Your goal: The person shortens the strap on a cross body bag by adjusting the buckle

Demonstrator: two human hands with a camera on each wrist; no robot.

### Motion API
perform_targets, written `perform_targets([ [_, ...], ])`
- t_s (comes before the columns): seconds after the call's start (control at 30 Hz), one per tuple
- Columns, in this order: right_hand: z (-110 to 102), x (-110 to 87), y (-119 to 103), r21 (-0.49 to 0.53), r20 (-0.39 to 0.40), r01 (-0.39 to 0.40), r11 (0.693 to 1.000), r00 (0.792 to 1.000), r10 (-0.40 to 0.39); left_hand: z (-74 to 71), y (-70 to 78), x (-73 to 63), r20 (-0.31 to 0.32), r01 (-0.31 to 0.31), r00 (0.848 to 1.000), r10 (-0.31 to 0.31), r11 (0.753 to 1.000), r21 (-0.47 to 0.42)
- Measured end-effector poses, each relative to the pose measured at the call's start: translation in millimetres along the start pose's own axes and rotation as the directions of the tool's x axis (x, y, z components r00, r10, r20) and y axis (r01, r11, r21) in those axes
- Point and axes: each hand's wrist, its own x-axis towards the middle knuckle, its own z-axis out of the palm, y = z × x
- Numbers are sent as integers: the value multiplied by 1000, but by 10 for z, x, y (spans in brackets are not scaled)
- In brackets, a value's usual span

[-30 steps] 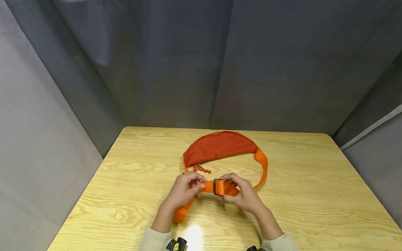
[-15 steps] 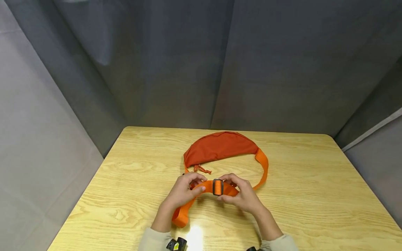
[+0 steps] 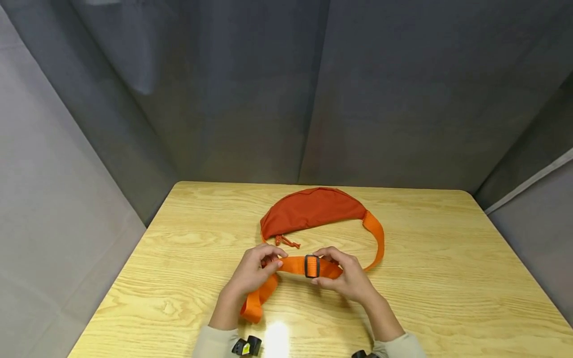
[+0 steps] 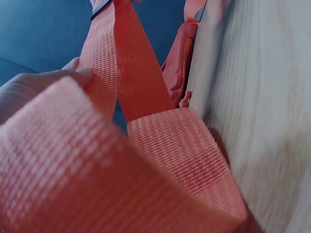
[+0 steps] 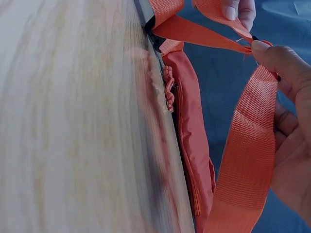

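A red waist bag [image 3: 313, 211] lies toward the back of the table, its orange webbing strap [image 3: 293, 265] looping forward to both hands. My left hand [image 3: 252, 268] pinches the strap left of a black slide buckle [image 3: 312, 266]. At the buckle's right side, my right hand [image 3: 342, 273] grips the strap between thumb and fingers. The strap passes through the buckle. A loose fold of strap [image 3: 252, 308] hangs by my left wrist and fills much of the left wrist view. In the right wrist view, the right thumb [image 5: 265, 51] presses at the buckle, whose frame is mostly hidden.
A knotted red zipper pull [image 3: 288, 242] lies in front of the bag. The wooden table [image 3: 447, 278] extends to both sides. Dark grey curtains [image 3: 241, 99] hang behind it, and a lighter panel [image 3: 58, 199] stands at the left.
My left hand has shifted slightly left along the strap, away from the buckle, and more strap shows between the hands. The hanging fold has moved a little left. My right hand stays in place.
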Motion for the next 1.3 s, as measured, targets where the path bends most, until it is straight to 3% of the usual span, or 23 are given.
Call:
perform_targets([
  [0.17, 3, -6, 3, -5, 1, -4, 1000, 1000, 4, -12, 94, -15, -5, -19, 1000, 19, 1000, -7],
  [0.4, 14, 13, -14, 34, 8, 27, 999, 1000, -27, 92, 73, 13, 37, -113, 993, 110, 987, 114],
  [0.57, 14, 29, -52, 24, 19, 9, 1000, 1000, -10, 162, 106, 49, 63, -148, 988, 144, 986, 76],
  [0.93, 16, 39, -65, 36, 47, -20, 999, 999, 19, 218, 119, 79, 70, -128, 990, 126, 992, 17],
  [1.03, -13, 37, -62, 60, 108, -77, 995, 992, 71, 211, 107, 70, 60, -129, 990, 127, 991, 31],
  [1.13, -85, 15, -24, 67, 182, -171, 983, 971, 156, 192, 103, 59, 45, -127, 991, 125, 991, 34],
  [1.2, -118, -39, 125, 59, 208, -218, 974, 957, 201, 179, 99, 52, 35, -126, 992, 125, 992, 30],
  [1.3, -139, -108, 346, 57, 189, -215, 975, 961, 201, 165, 92, 49, 30, -127, 992, 126, 992, 18],
])
